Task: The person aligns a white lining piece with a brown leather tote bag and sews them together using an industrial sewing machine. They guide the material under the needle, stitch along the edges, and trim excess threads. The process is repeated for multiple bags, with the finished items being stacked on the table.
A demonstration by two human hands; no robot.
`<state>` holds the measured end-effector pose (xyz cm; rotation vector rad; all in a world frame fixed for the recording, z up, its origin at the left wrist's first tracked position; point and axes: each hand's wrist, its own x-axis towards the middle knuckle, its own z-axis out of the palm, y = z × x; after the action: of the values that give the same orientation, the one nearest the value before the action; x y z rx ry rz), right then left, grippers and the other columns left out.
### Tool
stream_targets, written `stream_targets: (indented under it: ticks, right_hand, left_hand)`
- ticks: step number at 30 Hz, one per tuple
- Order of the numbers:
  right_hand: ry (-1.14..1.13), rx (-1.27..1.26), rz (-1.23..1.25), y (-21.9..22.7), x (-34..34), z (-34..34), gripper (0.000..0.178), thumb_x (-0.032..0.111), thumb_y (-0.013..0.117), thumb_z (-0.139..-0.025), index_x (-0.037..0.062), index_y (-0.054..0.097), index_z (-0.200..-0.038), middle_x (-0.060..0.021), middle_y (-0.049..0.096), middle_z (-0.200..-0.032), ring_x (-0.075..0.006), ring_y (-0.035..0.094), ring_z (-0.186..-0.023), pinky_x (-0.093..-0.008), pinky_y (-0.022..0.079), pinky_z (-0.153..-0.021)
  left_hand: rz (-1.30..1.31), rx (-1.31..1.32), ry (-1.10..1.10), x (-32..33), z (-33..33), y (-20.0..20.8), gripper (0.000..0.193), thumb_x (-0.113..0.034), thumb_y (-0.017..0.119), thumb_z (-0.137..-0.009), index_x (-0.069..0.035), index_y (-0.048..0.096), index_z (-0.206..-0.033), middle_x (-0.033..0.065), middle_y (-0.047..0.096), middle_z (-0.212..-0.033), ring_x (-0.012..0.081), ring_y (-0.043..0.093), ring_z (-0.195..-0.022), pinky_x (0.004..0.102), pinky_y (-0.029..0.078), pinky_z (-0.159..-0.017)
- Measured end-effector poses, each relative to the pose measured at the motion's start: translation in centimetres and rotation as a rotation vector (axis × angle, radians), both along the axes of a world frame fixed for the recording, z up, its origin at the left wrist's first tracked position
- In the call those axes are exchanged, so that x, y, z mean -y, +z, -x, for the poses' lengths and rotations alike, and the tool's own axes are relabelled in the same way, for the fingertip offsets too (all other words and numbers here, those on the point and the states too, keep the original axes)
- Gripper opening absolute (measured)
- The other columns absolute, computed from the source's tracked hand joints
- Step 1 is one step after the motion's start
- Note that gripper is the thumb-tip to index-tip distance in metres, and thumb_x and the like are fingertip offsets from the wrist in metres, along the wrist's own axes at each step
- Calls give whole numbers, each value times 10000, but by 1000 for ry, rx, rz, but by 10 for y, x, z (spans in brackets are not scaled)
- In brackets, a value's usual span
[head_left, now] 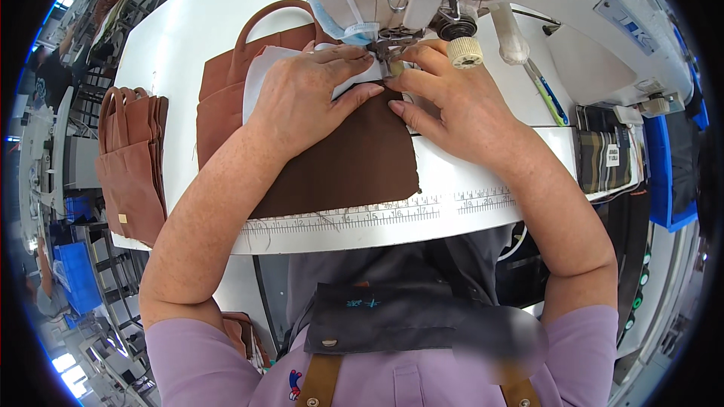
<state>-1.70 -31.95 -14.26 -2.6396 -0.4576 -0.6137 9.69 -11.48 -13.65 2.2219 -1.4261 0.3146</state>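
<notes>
My left hand [305, 98] lies flat with its fingers stretched out, over a white sheet [260, 79] and the upper edge of a dark brown fabric piece [339, 162]. Just right of the needle area, my right hand [456, 102] rests with its fingers apart, their tips at the fabric's upper right edge. Between the two hands, the presser foot [388, 49] of a sewing machine [543, 0] comes down close to the fingertips. Under and behind my left hand lies a reddish-brown leather bag piece [215, 109] with a looped handle. My fingers partly hide the stitching spot.
A stack of similar bag pieces [132, 158] sits at the table's left edge. A ruler strip [377, 217] runs along the front edge. Right of the machine lie a green and blue pen-like tool [548, 94] and folded striped fabric [603, 158]. A blue bin [667, 173] stands farther right.
</notes>
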Motion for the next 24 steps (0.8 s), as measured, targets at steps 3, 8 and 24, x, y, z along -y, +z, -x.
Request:
stream_targets:
  ticks: [3, 8, 24]
  right_hand:
    - [-18, -19, 12, 2, 0, 0, 196, 257, 753, -843, 116, 718, -975, -67, 643, -916, -286, 585, -969, -434, 453, -895]
    - [-31, -20, 23, 4, -1, 2, 199, 261, 757, -839, 115, 718, -968, -85, 635, -931, -292, 583, -975, -432, 455, -885]
    - [-3, 61, 9, 1, -2, 1, 168, 196, 763, -809, 96, 739, -941, -91, 633, -874, -287, 600, -899, -418, 485, -793]
  left_hand:
    - [-18, 17, 8, 1, 0, 4, 326, -328, 788, -853, -75, 784, -1059, 85, 754, -1122, 246, 733, -986, 356, 570, -881]
    - [35, 125, -16, 1, -2, -4, 311, -327, 776, -864, -79, 786, -1051, 83, 760, -1091, 238, 733, -967, 344, 573, -821]
    - [71, -39, -79, 1, -9, 4, 195, -240, 796, -841, -93, 803, -969, 116, 769, -972, 266, 744, -840, 334, 581, -753]
